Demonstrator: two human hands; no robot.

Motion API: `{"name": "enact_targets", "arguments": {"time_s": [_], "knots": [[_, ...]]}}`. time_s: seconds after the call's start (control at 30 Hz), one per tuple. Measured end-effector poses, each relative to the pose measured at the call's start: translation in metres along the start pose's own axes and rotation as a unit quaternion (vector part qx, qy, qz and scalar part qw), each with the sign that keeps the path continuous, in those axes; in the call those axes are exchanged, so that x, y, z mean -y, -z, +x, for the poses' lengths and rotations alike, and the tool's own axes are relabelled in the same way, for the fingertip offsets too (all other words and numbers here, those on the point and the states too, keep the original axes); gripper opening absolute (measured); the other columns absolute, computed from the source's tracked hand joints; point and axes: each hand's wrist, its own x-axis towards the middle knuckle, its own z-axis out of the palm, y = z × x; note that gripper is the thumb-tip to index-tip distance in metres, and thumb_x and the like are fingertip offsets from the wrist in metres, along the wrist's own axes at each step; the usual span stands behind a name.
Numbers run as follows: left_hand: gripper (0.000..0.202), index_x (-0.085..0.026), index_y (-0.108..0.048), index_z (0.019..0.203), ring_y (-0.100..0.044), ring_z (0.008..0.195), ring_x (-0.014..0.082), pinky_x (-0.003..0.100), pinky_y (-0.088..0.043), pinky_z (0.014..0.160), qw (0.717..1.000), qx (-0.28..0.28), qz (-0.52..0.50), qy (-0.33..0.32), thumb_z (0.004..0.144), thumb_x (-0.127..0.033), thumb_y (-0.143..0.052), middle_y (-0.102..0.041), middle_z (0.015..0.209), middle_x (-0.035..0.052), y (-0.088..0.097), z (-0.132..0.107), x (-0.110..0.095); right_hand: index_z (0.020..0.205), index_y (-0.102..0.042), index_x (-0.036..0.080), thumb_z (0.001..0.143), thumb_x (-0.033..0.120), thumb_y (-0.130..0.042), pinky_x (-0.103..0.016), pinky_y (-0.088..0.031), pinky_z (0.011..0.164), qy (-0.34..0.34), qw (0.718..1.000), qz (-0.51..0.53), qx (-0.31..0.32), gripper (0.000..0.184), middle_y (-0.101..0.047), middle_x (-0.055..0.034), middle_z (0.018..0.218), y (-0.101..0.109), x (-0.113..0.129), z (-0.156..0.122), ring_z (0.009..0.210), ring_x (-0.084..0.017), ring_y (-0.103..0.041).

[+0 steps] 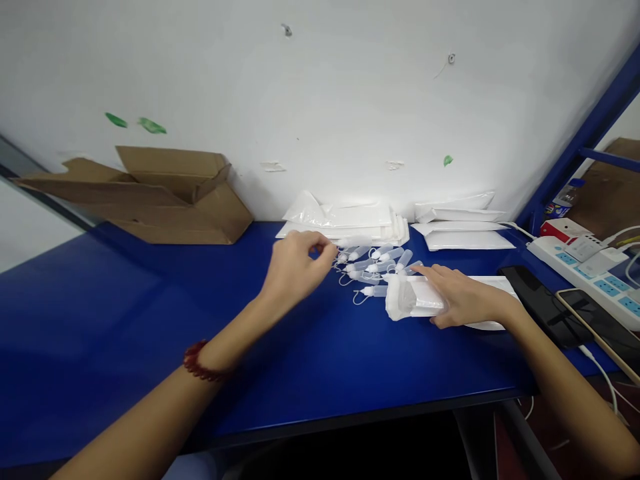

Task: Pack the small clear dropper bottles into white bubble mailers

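My left hand (pixel 295 267) hovers over the blue table (pixel 150 320) with fingers curled and pinched together at the left edge of a cluster of small clear bottles (pixel 380 263) with white caps and loops. What the fingertips hold is too small to make out. My right hand (pixel 457 297) lies on a white plastic bag (pixel 413 299), thumb beneath and fingers on top, gripping it just right of the bottles. A red bead bracelet (pixel 203 363) is on my left wrist.
A stack of white flat bags (pixel 350 220) and more bags (pixel 465 230) lie against the white wall. An open cardboard box (pixel 160 197) stands at back left. Two phones (pixel 550 300) and a white power strip (pixel 590 270) lie at right, beside a blue frame post (pixel 575 160).
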Motion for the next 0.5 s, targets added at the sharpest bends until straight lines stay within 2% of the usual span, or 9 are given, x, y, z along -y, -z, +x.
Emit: {"name": "enact_targets", "arguments": {"time_s": [0.03,0.07,0.1,0.17,0.23,0.3,0.4,0.5], "knots": [[0.020,-0.019,-0.062,0.059,-0.055,0.060,0.0185,0.030,-0.041,0.059,1.000,-0.018,-0.017,0.004,0.075,-0.029,-0.054,-0.063,0.059,0.0023,0.006,0.001,-0.001,0.149,-0.026,0.020,0.069,0.030,-0.069,-0.061,-0.038,0.097,0.001,1.000,-0.002,0.001,0.091,-0.055,-0.0137,0.118,0.000,0.001,0.000,0.111,-0.036,-0.053],[0.021,-0.019,-0.061,0.059,-0.053,0.058,0.0170,0.028,-0.040,0.057,0.999,-0.013,-0.047,0.003,0.075,-0.030,-0.054,-0.061,0.057,0.0013,0.011,0.002,-0.003,0.148,-0.027,0.019,0.068,0.030,-0.069,-0.060,-0.039,0.096,0.002,1.000,-0.004,0.004,0.091,-0.054,-0.0135,0.116,0.000,0.002,0.001,0.108,-0.035,-0.053],[0.022,-0.019,-0.061,0.059,-0.052,0.057,0.0158,0.027,-0.040,0.056,0.996,0.018,-0.087,-0.003,0.075,-0.031,-0.054,-0.060,0.057,0.0005,0.014,0.002,-0.005,0.148,-0.028,0.018,0.068,0.030,-0.069,-0.058,-0.040,0.095,0.003,1.000,-0.007,0.008,0.090,-0.054,-0.0133,0.115,-0.001,0.003,0.001,0.105,-0.034,-0.053],[0.024,-0.018,-0.063,0.060,-0.053,0.056,0.0141,0.025,-0.040,0.055,0.975,0.141,-0.166,-0.032,0.076,-0.033,-0.054,-0.062,0.059,-0.0004,0.015,0.001,-0.009,0.147,-0.029,0.016,0.068,0.030,-0.069,-0.056,-0.042,0.093,0.008,1.000,-0.010,0.015,0.090,-0.053,-0.0130,0.112,-0.002,0.004,0.002,0.102,-0.033,-0.053],[0.024,-0.018,-0.066,0.062,-0.055,0.058,0.0133,0.023,-0.041,0.054,0.942,0.261,-0.200,-0.066,0.077,-0.032,-0.055,-0.065,0.061,-0.0004,0.010,-0.003,-0.012,0.146,-0.030,0.016,0.067,0.030,-0.069,-0.056,-0.042,0.092,0.015,1.000,-0.009,0.015,0.089,-0.053,-0.0127,0.112,-0.003,0.005,0.003,0.101,-0.032,-0.052],[0.024,-0.017,-0.068,0.063,-0.053,0.055,0.0117,0.022,-0.039,0.052,0.918,0.331,-0.199,-0.085,0.079,-0.029,-0.055,-0.064,0.061,-0.0003,0.000,-0.008,-0.016,0.145,-0.030,0.017,0.067,0.030,-0.069,-0.056,-0.042,0.093,0.020,1.000,-0.008,0.008,0.089,-0.052,-0.0125,0.113,-0.003,0.005,0.005,0.102,-0.032,-0.052],[0.026,-0.016,-0.067,0.064,-0.043,0.047,0.0091,0.020,-0.033,0.045,0.892,0.389,-0.208,-0.098,0.082,-0.027,-0.054,-0.058,0.055,-0.0012,-0.014,-0.017,-0.020,0.143,-0.034,0.016,0.066,0.029,-0.070,-0.053,-0.043,0.090,0.027,1.000,-0.007,0.004,0.086,-0.053,-0.0120,0.110,-0.004,0.005,0.006,0.099,-0.031,-0.052],[0.027,-0.015,-0.065,0.064,-0.034,0.042,0.0076,0.020,-0.027,0.042,0.886,0.394,-0.214,-0.116,0.084,-0.026,-0.052,-0.047,0.048,-0.0037,-0.020,-0.026,-0.026,0.139,-0.036,0.014,0.065,0.028,-0.071,-0.051,-0.045,0.088,0.037,0.999,-0.011,0.002,0.083,-0.053,-0.0116,0.107,-0.005,0.006,0.007,0.098,-0.031,-0.052]]}}
